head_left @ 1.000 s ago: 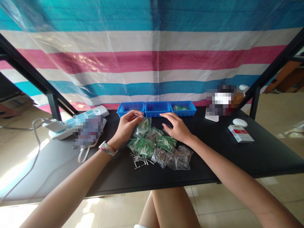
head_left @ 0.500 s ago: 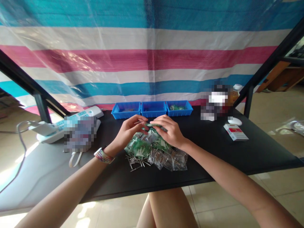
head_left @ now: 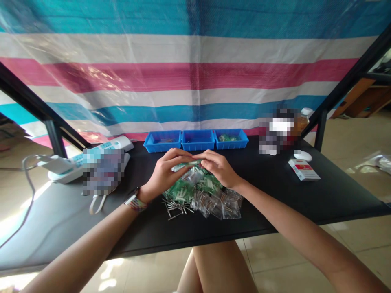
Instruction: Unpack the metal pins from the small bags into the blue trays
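Above the pile, my left hand (head_left: 168, 171) and my right hand (head_left: 220, 169) meet at the fingertips. Both are closed around a small green-tinted plastic bag (head_left: 185, 165), partly hidden by my fingers. Beneath lie green bags (head_left: 181, 191) with pale pieces in them, and clear bags (head_left: 230, 206) of small screw-like metal pieces at the front right. Loose metal pins (head_left: 175, 211), thin and silvery, are spread at the pile's front left.
Three blue bins stand along the back: the left bin (head_left: 162, 147), middle bin (head_left: 198, 145) and right bin (head_left: 231, 144). A power strip (head_left: 119, 143) is at left; a small box (head_left: 304, 170) and a white mouse (head_left: 303, 156) lie at right on the black table (head_left: 269, 191).
My hands have come closer together, with the fingertips now touching. The green bag has shifted left and shows more beneath my left fingers. The pile looks the same.
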Demonstrator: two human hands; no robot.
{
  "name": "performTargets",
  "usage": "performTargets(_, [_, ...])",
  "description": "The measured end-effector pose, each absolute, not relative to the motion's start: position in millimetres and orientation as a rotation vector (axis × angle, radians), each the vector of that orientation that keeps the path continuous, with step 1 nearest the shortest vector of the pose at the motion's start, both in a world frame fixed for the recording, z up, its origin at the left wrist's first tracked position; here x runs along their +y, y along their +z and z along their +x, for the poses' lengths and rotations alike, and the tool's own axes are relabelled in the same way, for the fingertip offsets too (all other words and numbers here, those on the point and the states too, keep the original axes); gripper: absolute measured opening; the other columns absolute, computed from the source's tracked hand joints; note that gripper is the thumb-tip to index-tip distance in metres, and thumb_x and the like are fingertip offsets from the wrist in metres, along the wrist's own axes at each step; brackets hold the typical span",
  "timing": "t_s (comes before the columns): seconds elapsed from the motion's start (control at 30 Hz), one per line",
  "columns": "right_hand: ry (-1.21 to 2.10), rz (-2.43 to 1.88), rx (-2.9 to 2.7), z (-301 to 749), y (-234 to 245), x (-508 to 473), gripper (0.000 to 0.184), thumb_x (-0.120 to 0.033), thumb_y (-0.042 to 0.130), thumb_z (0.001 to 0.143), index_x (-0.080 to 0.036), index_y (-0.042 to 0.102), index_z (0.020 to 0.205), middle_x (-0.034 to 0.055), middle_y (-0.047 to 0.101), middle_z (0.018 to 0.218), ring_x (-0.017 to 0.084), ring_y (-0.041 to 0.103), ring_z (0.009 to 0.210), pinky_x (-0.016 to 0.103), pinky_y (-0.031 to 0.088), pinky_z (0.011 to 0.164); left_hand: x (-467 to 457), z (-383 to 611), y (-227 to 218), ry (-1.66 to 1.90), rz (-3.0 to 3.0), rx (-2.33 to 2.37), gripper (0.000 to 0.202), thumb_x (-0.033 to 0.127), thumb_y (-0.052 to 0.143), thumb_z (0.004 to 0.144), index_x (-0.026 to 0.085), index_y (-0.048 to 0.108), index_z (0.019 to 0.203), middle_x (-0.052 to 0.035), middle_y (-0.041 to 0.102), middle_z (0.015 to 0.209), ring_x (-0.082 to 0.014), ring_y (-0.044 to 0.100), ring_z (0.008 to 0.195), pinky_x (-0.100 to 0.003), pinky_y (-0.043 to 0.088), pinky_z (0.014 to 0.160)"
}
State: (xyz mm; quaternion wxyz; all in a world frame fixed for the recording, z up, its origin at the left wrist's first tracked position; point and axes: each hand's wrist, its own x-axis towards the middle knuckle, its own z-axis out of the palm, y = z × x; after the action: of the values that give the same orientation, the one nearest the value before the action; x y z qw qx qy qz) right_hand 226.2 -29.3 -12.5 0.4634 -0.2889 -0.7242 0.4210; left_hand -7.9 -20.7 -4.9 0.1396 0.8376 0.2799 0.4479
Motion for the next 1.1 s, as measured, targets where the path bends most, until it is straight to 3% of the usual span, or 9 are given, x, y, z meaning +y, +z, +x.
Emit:
performTargets(0.1, [0.893,-0.709,-1.786,224.6,-17.8,-27.5,0.037,-0.047,0.075,0.09,-0.022,0.077,0.118,0.012,0.064,0.133,0.028,0.063,0.125,0.043,0.057,0.101,-19.9,-5.5,-4.3,1.286,2.242,0.863,0.015,0.036,0.076,0.094,0.024,0.082,0.099,-0.0082,0.073,0.1,-0.0219,0.069,0.092,-0.035,0.056,0.086])
performTargets(0.27, [1.313,-0.722,-1.475,213.5,-28.5,-23.5,0.04,-0.046,0.082,0.084,-0.022,0.074,0.116,0.0059,0.077,0.1,0.023,0.075,0.087,0.044,0.065,0.087,-17.6,-4.2,-9.5,1.249,2.068,0.954,0.023,0.043,0.081,0.088,0.021,0.08,0.083,-0.0041,0.068,0.079,-0.0174,0.061,0.074,-0.03,0.05,0.07])
performTargets(0.43, [1.412,-0.673,-1.397,212.6,-22.3,-22.6,0.034,-0.046,0.088,0.076,-0.02,0.069,0.089,0.0026,0.075,0.086,0.022,0.076,0.078,0.039,0.067,0.076,-17.8,-2.0,-9.9,1.233,1.809,0.918,0.031,0.04,0.085,0.084,0.018,0.074,0.102,-0.0021,0.07,0.079,-0.0167,0.064,0.075,-0.028,0.05,0.072])
performTargets(0.57, [1.363,-0.731,-1.307,222.7,-18.3,-12.3,0.038,-0.048,0.087,0.077,-0.02,0.066,0.092,0.0021,0.074,0.083,0.022,0.076,0.068,0.034,0.065,0.061,-17.7,-3.5,-6.9,1.24,1.777,0.917,0.03,0.045,0.075,0.093,0.017,0.071,0.104,-0.0034,0.071,0.082,-0.0166,0.065,0.077,-0.027,0.05,0.074])
performTargets(0.7, [0.971,-0.821,-1.122,255.9,-12.8,16.3,0.04,-0.051,0.078,0.085,-0.021,0.066,0.109,0.0053,0.075,0.095,0.024,0.079,0.082,0.039,0.068,0.079,-16.7,-6.8,-4.7,1.235,1.756,0.942,0.031,0.047,0.068,0.097,0.016,0.071,0.104,-0.0041,0.071,0.083,-0.017,0.066,0.079,-0.028,0.051,0.075])
performTargets(0.83, [0.314,-0.993,-1.168,304.7,-7.9,46.0,0.051,-0.056,0.047,0.103,-0.021,0.06,0.137,0.015,0.07,0.127,0.03,0.076,0.108,0.048,0.064,0.093,-17.5,-7.3,-3.2,1.248,1.759,0.951,0.031,0.046,0.067,0.097,0.016,0.071,0.102,-0.0041,0.071,0.082,-0.0178,0.067,0.079,-0.028,0.051,0.076])
performTargets(0.9, [0.029,-1.144,-1.29,321.3,-10.3,52.3,0.057,-0.052,0.032,0.108,-0.02,0.055,0.148,0.0192,0.063,0.142,0.032,0.07,0.123,0.051,0.06,0.1,-17.7,-7.5,-3.4,1.257,1.761,0.952,0.03,0.046,0.066,0.097,0.017,0.071,0.101,-0.0041,0.071,0.082,-0.0181,0.067,0.079,-0.029,0.051,0.077])
performTargets(1.03, [-0.238,-1.345,-1.801,324.9,-23.4,48.6,0.052,-0.043,0.046,0.105,-0.015,0.059,0.147,0.0199,0.067,0.142,0.039,0.051,0.144,0.063,0.036,0.121,-14.9,-9.8,-5.9,1.243,1.796,0.975,0.028,0.045,0.065,0.097,0.018,0.072,0.102,-0.0048,0.072,0.085,-0.0194,0.068,0.082,-0.03,0.051,0.078])
performTargets(1.1, [-0.266,-1.378,-1.874,318.6,-27.5,43.9,0.049,-0.036,0.049,0.104,-0.013,0.061,0.145,0.0194,0.07,0.137,0.041,0.051,0.143,0.066,0.032,0.121,-12.7,-11.3,-7.0,1.174,1.885,1.002,0.027,0.043,0.066,0.097,0.019,0.073,0.103,-0.0058,0.074,0.091,-0.0211,0.069,0.085,-0.031,0.052,0.081])
